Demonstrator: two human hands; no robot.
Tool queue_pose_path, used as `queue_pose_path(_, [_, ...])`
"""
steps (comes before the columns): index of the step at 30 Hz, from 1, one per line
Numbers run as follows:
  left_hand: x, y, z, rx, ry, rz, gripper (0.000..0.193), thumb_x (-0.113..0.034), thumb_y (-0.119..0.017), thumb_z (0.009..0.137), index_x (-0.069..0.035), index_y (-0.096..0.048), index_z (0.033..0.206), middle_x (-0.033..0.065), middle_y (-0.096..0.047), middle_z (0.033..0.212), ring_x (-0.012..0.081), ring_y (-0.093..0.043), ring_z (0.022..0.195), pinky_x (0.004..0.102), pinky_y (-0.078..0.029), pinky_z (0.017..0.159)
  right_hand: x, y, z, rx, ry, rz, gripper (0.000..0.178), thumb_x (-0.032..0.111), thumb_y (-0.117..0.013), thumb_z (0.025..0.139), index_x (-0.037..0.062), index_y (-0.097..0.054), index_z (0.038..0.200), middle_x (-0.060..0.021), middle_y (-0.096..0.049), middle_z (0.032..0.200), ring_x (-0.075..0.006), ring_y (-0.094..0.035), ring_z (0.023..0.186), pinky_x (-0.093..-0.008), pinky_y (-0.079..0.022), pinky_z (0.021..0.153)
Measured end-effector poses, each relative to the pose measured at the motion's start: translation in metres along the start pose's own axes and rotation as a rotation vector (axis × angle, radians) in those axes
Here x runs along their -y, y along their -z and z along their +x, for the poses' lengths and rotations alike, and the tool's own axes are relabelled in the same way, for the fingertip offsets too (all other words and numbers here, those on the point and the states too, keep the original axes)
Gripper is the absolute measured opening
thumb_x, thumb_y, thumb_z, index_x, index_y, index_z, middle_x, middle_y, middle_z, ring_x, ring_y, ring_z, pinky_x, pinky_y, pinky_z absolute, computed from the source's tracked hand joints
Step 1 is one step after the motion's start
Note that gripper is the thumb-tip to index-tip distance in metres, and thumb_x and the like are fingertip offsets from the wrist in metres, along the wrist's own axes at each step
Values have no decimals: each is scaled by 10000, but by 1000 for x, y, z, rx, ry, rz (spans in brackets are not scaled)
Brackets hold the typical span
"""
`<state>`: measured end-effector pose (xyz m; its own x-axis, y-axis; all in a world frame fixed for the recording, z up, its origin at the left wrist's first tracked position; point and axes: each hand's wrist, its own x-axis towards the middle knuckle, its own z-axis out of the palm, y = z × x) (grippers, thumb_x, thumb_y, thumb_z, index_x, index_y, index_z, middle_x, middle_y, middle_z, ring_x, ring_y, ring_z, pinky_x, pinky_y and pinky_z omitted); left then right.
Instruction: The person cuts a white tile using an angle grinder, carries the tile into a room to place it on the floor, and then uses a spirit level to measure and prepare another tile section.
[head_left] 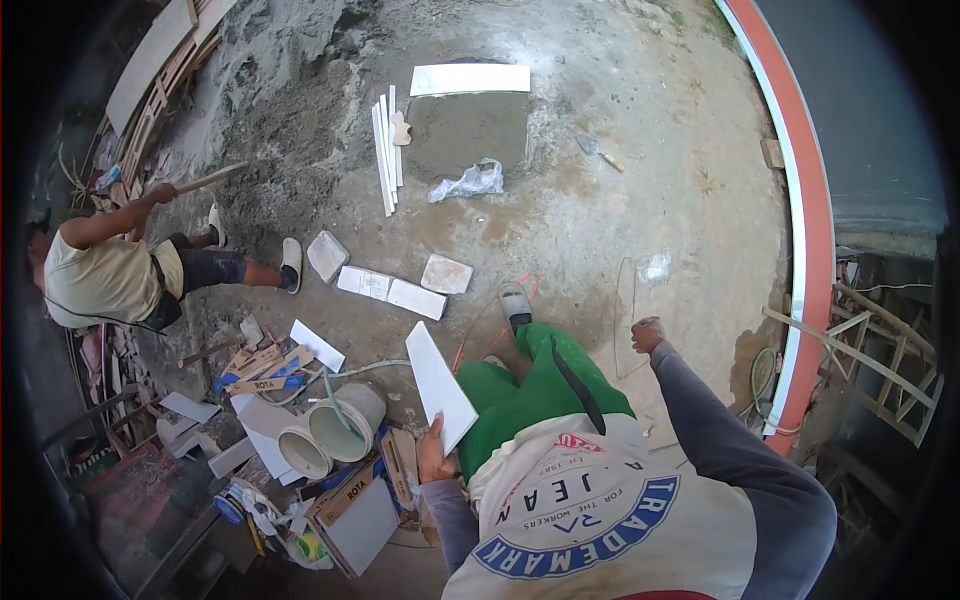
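Note:
A white rectangular tile stands tilted beside my left thigh, and my left hand grips its lower edge. Out to the right, my right hand is held away from my body with its fingers curled closed. Whatever it may hold is too small to make out. Close to that hand, a thin cord loops over the ground. Ahead of me lies a square patch of wet grey mortar, with another white tile along its far edge. A crumpled clear plastic bag rests at the near edge.
White strips lie left of the mortar, a trowel right of it. Several pale blocks sit ahead. Buckets and tile boxes crowd my left. A co-worker holds a long handle at far left. A red-and-white kerb borders the right.

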<state>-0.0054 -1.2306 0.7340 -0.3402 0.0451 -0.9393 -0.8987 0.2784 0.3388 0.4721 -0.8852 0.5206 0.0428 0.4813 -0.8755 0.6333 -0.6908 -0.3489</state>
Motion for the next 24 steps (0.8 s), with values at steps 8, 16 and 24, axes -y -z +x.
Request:
queue_pose_path(8, [-103, -210, 2, 104, -91, 401, 515, -320, -755, 930, 85, -661, 1235, 136, -722, 1144, 197, -701, 929, 322, -531, 815, 198, -35, 37, -133, 437, -286, 215, 195, -581, 885, 15, -698, 863, -68, -657, 717, -177, -641, 572, -336, -506, 506])
queue_pose_path(16, [-146, -371, 89, 136, -45, 433, 432, -303, -738, 933, 25, -683, 1209, 76, -727, 1067, 193, -679, 838, 315, -499, 679, 276, 41, 86, -92, 266, -19, 200, 202, -645, 859, 28, -724, 916, -59, -673, 737, -141, -637, 585, -308, -505, 518])
queue_pose_path(24, [-183, -450, 72, 322, -245, 491, 428, -270, -730, 939, 25, -649, 1238, 121, -717, 1119, 241, -701, 892, 389, -557, 734, 287, 180, 134, -246, -97, 405, 223, 195, -632, 903, 39, -644, 1061, -140, -681, 834, -243, -641, 620, -392, -543, 532])
